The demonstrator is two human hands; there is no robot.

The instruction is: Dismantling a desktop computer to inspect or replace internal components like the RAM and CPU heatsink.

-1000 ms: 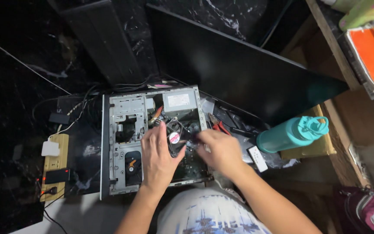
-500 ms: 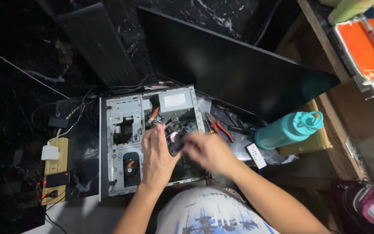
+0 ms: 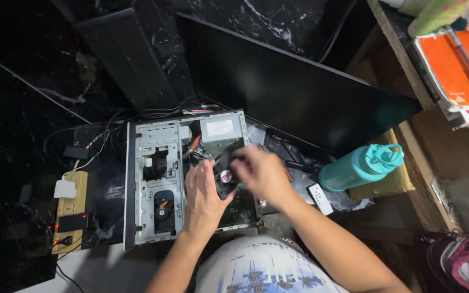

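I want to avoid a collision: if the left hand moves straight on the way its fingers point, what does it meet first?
Probably the round black cooling fan just beyond the left hand; depth is unclear.

Dark marbled floor (image 3: 23, 49), open computer case (image 3: 153, 163), teal bottle (image 3: 359, 168), power strip (image 3: 69, 211)

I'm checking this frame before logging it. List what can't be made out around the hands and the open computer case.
- Cooling fan, head view: mostly covered by the left hand and right hand; how it is gripped is hidden.
- Board under the hands: covered by both.
- Right hand's fingers: motion-blurred.
- Power strip: its lit parts are too small to read.
- Orange book: cut by the right edge.
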